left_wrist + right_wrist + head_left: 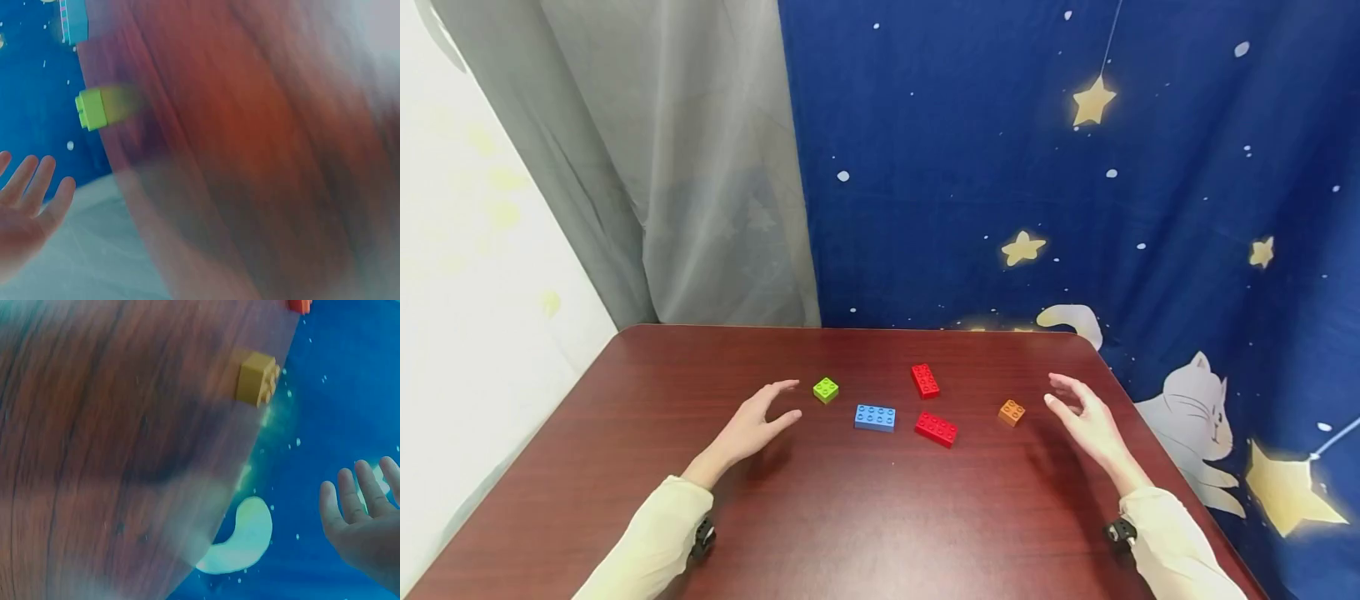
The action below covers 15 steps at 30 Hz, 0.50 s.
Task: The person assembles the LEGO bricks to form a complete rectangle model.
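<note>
Behind the brown table (895,525) hang a grey curtain (715,167) and a blue curtain (925,167) with yellow stars (1093,102). Right of the table: a grey cat (1195,425).

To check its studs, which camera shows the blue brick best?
The head view: the blue brick shows whole, all eight studs visible. Left wrist catches only part, cut by the picture's top edge; right wrist doesn't show it.

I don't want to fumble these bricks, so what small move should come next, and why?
Probably ease the left hand in to pinch the green brick: that hand is open and empty, and no other brick lies as near to it.
</note>
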Each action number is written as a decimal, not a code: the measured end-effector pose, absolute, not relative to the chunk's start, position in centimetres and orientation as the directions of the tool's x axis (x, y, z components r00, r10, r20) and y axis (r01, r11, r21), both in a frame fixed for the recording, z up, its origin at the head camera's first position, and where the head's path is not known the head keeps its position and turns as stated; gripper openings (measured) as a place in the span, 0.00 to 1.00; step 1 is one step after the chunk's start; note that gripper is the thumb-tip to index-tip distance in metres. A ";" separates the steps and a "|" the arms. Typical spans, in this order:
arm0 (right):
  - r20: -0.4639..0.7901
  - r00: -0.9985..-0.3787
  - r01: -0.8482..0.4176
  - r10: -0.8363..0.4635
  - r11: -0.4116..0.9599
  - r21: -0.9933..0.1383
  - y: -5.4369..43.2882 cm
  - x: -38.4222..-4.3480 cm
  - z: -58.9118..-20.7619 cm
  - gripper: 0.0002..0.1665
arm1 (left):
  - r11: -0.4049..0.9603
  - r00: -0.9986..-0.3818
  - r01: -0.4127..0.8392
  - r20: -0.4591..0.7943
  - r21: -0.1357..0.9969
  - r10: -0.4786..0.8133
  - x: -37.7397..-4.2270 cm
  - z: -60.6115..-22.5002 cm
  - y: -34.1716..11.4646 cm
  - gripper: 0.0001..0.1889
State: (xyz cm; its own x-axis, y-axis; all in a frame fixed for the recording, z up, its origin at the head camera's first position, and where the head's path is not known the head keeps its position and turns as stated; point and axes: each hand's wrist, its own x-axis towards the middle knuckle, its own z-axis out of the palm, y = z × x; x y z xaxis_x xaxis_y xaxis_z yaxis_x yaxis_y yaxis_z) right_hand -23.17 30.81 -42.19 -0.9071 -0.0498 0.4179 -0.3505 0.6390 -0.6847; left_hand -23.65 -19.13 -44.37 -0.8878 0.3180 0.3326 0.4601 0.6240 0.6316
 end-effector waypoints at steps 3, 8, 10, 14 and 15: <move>0.392 -0.916 -0.357 -0.086 0.619 -0.699 30.1 -23.3 -42.5 0.25 | 0.603 -0.882 0.471 0.325 0.643 0.342 -23.8 -44.7 -18.3 0.27; 0.343 -0.930 -0.349 -0.131 0.605 -0.715 28.8 -23.8 -43.3 0.22 | 0.596 -0.871 0.487 0.304 0.639 0.387 -24.1 -45.0 -17.2 0.27; 0.329 -0.932 -0.352 -0.150 0.586 -0.730 28.1 -23.8 -43.4 0.21 | 0.603 -0.868 0.488 0.282 0.631 0.408 -24.3 -45.1 -16.8 0.28; 0.323 -0.925 -0.379 -0.200 0.553 -0.742 26.1 -23.1 -42.5 0.18 | 0.584 -0.859 0.485 0.231 0.651 0.457 -24.8 -45.4 -16.1 0.27; 0.324 -0.922 -0.388 -0.214 0.547 -0.742 25.8 -23.2 -42.8 0.18 | 0.575 -0.855 0.488 0.225 0.657 0.467 -25.0 -45.5 -16.0 0.27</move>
State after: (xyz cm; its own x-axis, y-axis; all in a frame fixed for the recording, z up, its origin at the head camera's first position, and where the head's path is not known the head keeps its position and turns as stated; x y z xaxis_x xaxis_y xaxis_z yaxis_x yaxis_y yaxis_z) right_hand -23.25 25.84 -42.76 -0.9215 -0.2138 0.3241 -0.3878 0.5471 -0.7418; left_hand -24.99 -15.98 -45.51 -0.8549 0.4674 0.2253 0.4876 0.5754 0.6566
